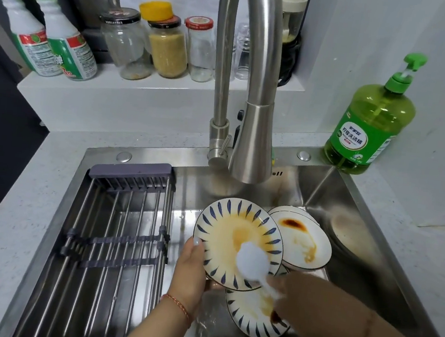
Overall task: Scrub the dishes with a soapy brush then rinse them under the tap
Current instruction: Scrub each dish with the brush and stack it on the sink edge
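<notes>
Orange sauce still films the round white plate with blue leaf marks (231,240), held tilted over the steel sink (356,264), so the scrub should probably sweep from centre out to the rim. The left hand (191,269) grips its left edge. The right hand (301,297), blurred, grasps the white-bristled brush (253,260) pressed on the plate's face.

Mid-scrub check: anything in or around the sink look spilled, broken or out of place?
Nothing broken or spilled. The yellow cap sits loose and tilted on a jar lid on the ledge. The plates carry brown sauce stains, as expected. The left hand holds the plate being scrubbed; the right hand holds the brush.
</notes>
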`<state>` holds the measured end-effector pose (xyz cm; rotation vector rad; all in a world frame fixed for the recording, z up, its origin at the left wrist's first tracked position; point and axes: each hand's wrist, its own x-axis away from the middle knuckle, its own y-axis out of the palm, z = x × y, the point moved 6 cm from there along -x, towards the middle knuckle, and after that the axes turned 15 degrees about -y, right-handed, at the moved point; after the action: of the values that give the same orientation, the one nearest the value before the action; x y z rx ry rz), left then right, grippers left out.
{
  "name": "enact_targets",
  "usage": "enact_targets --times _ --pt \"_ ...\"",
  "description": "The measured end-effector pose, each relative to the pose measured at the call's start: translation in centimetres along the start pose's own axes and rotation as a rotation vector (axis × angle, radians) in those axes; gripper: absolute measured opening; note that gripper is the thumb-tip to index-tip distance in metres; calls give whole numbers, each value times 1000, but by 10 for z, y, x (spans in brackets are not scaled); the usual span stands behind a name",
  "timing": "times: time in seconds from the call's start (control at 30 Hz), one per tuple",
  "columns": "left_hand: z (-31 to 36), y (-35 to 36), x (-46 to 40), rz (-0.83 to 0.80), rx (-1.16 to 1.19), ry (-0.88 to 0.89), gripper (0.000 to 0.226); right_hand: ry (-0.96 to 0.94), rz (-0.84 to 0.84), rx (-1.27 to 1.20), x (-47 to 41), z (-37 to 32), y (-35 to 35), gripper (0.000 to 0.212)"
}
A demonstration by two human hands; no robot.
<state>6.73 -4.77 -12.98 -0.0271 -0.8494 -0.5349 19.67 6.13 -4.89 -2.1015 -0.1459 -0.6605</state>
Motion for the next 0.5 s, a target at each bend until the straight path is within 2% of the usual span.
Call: enact_targets --times 0.1,0.2,0.33,0.43,0.5 --pt "-4 0 -5 1 -15 -12 31 -90 30 -141 -5 -29 3 49" --pt "-10 7 -5 -25 -6 -45 31 -124 178 -135 -27 -33 -10 52" --pt "-13 9 -4 -36 40 -39 33 -20 324 -75 -42 3 -24 51" --pt "-8 5 -5 2 56 -11 31 104 218 91 -28 24 -21 45" --pt "-4 2 -4 25 43 20 30 83 115 137 -14 24 -9 43"
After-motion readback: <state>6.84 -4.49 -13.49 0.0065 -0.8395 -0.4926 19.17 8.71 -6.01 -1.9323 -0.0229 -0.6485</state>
